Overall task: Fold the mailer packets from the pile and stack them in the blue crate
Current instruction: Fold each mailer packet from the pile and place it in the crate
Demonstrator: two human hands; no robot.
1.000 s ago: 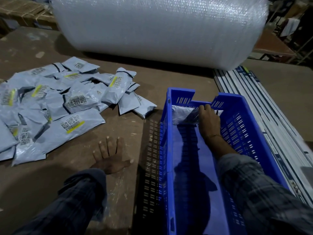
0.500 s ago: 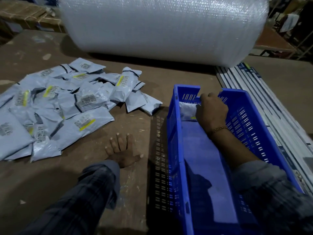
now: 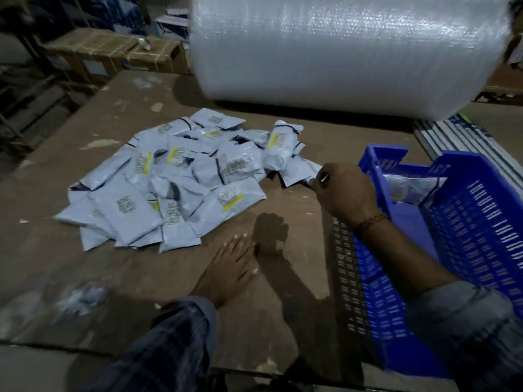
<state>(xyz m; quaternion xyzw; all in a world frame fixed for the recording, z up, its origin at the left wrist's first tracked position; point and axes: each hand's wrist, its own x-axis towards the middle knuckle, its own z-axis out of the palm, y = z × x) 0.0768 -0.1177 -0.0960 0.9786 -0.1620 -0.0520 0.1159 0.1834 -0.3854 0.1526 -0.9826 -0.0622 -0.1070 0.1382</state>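
One folded packet (image 3: 410, 189) is seen in the far end of the blue crate (image 3: 481, 222), beside the loosely curled, empty right hand (image 3: 343, 193). The left hand (image 3: 229, 267) is laid flat near the pile (image 3: 175, 176)

This is a packing warehouse or dispatch room. A huge bubble-wrap roll (image 3: 348, 49) sits on the worn table (image 3: 85, 267). Strapped cartons (image 3: 113, 48) and dim shelving stand behind.
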